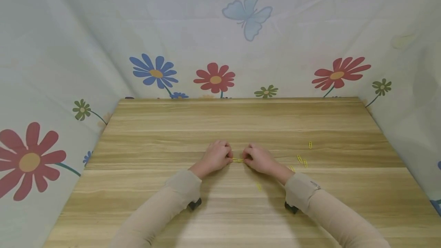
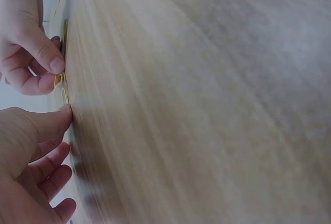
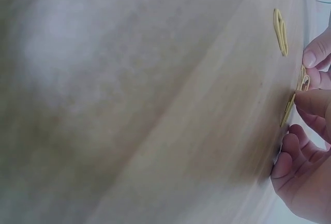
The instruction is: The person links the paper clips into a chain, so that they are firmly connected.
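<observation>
Close together over the tabletop, my two hands each pinch a yellow paper clip. The left hand (image 1: 216, 157) holds one clip (image 2: 65, 95) by its end between thumb and forefinger, its other fingers loosely bent. Facing it, the right hand (image 1: 262, 159) grips another clip (image 2: 58, 80) in its fingertips. The two clips meet or nearly touch in the short gap; whether they are linked I cannot tell. In the right wrist view, a further yellow clip length (image 3: 287, 110) shows beneath the right fingertips, partly covered by them.
Several loose yellow paper clips lie to the right, among them one farther back (image 1: 310, 145) and a close pair (image 1: 299, 159). Another clip (image 1: 259, 187) lies nearer me, between the forearms. The wooden table (image 1: 165, 121) ends at a flower-printed cloth (image 1: 193, 26).
</observation>
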